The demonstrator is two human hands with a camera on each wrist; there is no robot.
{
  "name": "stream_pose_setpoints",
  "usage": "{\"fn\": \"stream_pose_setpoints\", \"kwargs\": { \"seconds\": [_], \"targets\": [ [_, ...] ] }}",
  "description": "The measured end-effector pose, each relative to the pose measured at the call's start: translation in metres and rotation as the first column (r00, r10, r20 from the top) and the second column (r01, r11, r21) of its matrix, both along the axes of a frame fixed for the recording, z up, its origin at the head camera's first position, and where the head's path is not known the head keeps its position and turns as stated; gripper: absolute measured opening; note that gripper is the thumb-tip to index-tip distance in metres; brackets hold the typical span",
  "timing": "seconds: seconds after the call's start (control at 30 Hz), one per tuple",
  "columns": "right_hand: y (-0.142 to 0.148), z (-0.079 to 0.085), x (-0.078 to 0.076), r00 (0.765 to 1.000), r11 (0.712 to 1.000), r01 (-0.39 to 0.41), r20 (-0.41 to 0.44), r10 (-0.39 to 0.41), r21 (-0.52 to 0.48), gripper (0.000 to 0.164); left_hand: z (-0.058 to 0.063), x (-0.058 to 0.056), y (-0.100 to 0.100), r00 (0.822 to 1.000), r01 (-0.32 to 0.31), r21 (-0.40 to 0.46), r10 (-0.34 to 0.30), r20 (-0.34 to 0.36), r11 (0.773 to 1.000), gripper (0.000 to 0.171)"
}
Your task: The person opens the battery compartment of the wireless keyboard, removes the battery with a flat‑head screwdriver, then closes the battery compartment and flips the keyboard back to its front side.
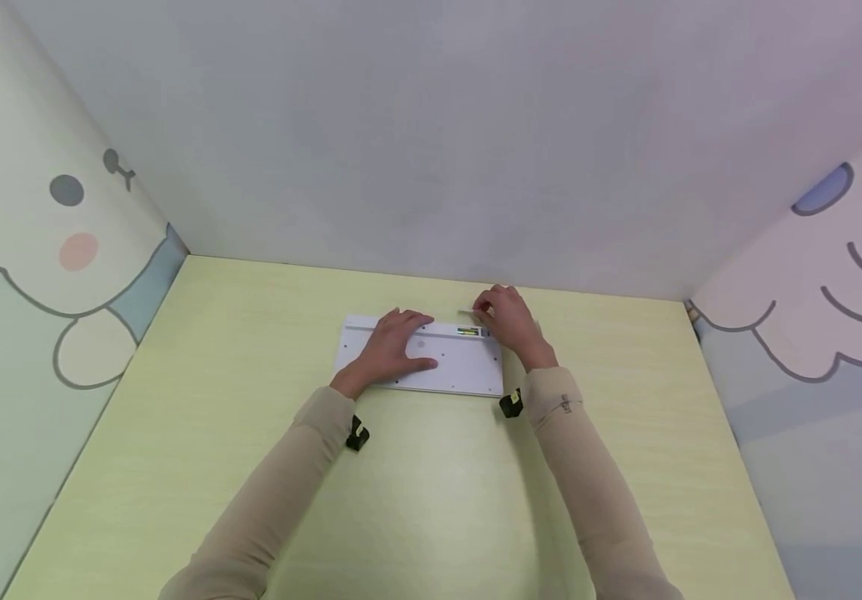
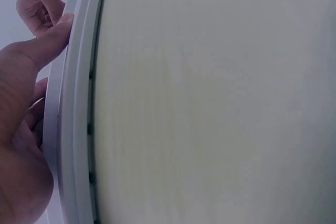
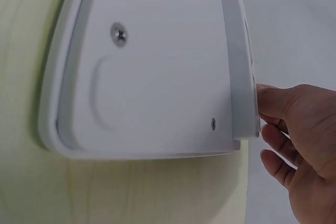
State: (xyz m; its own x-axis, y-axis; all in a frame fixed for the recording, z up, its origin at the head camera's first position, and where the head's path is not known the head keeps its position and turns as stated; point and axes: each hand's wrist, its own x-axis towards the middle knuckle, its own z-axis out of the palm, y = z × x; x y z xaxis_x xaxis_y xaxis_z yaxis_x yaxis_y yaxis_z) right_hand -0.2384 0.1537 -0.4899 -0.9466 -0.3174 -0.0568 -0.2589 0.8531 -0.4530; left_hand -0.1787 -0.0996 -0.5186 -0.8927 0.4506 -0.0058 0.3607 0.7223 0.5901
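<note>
A white keyboard (image 1: 453, 367) lies face down on the table, its screwed underside up. Near its far right edge the battery compartment (image 1: 468, 332) is uncovered, with a battery showing inside. My left hand (image 1: 393, 348) rests across the left half of the underside, thumb and fingers spread. In the left wrist view the thumb (image 2: 55, 35) of that hand lies along the keyboard's near edge. My right hand (image 1: 509, 318) is at the far right corner beside the compartment, pinching a thin, light battery cover (image 1: 465, 312). The right wrist view shows the right hand's fingers (image 3: 278, 145) behind the keyboard's raised back ridge (image 3: 244, 98).
The pale yellow table (image 1: 431, 492) runs back to a plain grey wall (image 1: 431, 150) just beyond the keyboard. Side walls with cartoon drawings (image 1: 93, 242) stand left and right. A black wrist device (image 1: 511, 404) hangs under the right sleeve, another (image 1: 357, 434) under the left.
</note>
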Motion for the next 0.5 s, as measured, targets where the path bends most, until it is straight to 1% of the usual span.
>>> {"fn": "stream_pose_setpoints", "kwargs": {
  "seconds": [0.27,0.5],
  "targets": [
    [-0.002,-0.003,-0.006,0.999,1.0,0.006,0.039,-0.007,0.027,0.015,0.0,-0.001,0.001,1.0,-0.004,-0.018,0.004,0.007,1.0,0.081],
    [-0.003,-0.005,-0.011,0.999,1.0,0.004,0.035,-0.005,0.03,0.014,-0.003,-0.003,0.0,1.0,-0.007,-0.015,0.008,0.002,1.0,0.08]
  ]
}}
